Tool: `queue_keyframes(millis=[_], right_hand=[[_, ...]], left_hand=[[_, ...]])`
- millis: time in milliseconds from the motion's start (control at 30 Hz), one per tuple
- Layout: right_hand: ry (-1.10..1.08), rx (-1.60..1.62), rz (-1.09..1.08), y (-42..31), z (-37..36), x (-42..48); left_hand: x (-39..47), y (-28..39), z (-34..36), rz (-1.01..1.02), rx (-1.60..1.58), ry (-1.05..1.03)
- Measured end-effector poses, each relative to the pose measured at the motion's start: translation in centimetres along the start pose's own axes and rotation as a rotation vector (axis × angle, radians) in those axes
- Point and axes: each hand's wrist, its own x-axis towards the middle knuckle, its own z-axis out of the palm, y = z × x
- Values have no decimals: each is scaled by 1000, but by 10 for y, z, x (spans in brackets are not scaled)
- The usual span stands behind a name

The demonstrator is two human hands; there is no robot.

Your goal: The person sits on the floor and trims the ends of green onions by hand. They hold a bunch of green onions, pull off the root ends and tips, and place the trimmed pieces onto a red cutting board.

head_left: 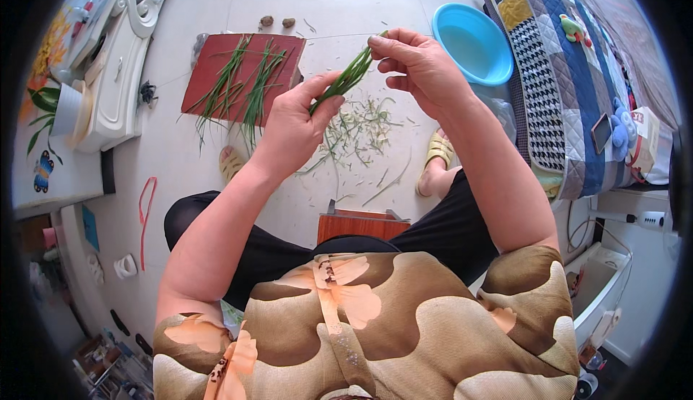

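Observation:
A bundle of thin green stalks, likely chives (349, 78), is gripped near its lower part by my left hand (300, 118). The thumb and forefinger of my right hand (411, 61) pinch the bundle's upper tips; its other fingers are curled loosely. Two loose piles of the same stalks, a left pile (230, 78) and a right pile (265, 83), lie on a dark red board (203, 86) beyond my left hand. Beneath my hands, cut or torn trimmings (363, 134) are scattered over the pale floor.
A light blue basin (471, 45) with what looks like water stands at the right, beside a bed with a patchwork quilt (547, 75). Two small brown lumps (277, 21) lie beyond the board. A white carved cabinet (116, 75) stands left. A red strap (145, 221) lies on the floor.

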Motion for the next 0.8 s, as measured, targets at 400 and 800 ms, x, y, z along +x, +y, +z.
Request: queue_keyframes(millis=[400,800], right_hand=[[108,-190,-183,-11,-14,5],[3,-403,-171,0,-9,8]], left_hand=[[2,19,-19,-462,-536,-278],[-1,14,-11,-497,-484,-231]])
